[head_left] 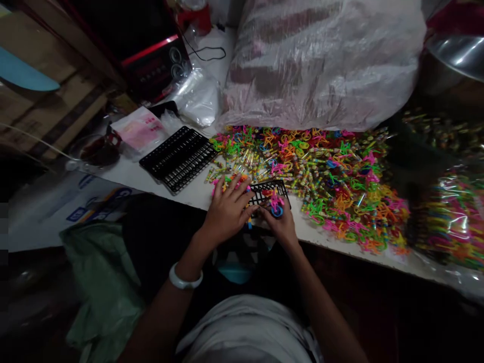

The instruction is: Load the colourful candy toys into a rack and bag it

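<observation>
My left hand [229,207] lies palm down with its fingers stretched out, over the left part of a small black slotted tray [260,190]. Under and beside those fingers, bright pink, green and orange plastic pieces [227,180] show. My right hand [283,227] is curled at the tray's near right side. In its fingers are small plastic figures [277,200], one pink and one with a blue ring. The two thumbs come close together at the table's front edge. What lies under my left palm is hidden.
A wide heap of colourful plastic figures and short patterned sticks [333,176] covers the table to the right. Stacked black trays [179,159] lie left. Behind stand a large plastic-wrapped bundle [321,65] and a dark red-trimmed appliance [151,55]. A filled clear bag [457,217] sits far right.
</observation>
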`<state>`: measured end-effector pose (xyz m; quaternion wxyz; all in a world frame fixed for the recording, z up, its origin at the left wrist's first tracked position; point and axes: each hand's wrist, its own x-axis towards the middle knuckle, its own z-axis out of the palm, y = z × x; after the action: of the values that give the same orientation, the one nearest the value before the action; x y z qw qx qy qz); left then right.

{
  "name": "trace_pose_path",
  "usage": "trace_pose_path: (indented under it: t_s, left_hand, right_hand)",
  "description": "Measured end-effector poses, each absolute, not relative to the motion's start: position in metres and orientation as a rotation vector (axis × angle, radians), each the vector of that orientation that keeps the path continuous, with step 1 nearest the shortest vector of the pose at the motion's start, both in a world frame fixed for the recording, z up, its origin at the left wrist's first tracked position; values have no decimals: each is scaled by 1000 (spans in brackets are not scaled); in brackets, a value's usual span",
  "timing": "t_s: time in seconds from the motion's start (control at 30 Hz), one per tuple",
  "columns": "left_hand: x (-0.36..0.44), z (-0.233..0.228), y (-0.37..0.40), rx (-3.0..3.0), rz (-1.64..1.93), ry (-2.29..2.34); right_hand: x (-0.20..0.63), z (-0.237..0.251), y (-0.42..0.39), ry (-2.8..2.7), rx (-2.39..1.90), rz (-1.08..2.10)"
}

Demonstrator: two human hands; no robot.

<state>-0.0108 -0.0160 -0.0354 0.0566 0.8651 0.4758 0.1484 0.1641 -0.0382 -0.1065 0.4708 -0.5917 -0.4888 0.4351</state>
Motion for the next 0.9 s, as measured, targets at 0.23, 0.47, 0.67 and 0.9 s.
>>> trace_pose_path:
  t_s: [0.23, 0.47, 0.67, 0.9]
  left_hand:
    - [-9, -34, -16, 2631, 443, 1460]
    - [-9, -34, -17, 2605, 446, 1478]
    - [-10, -34, -17, 2598, 425, 1484]
    - [-7, -30, -16, 2617, 363, 1448]
  right_hand:
    - [152, -117, -40, -1433, -1418, 977]
    - [152, -117, -42, -1481, -1459, 952]
    - [151, -126, -43, -1656, -1551, 773]
    - [146, -127, -40, -1982, -1509, 562]
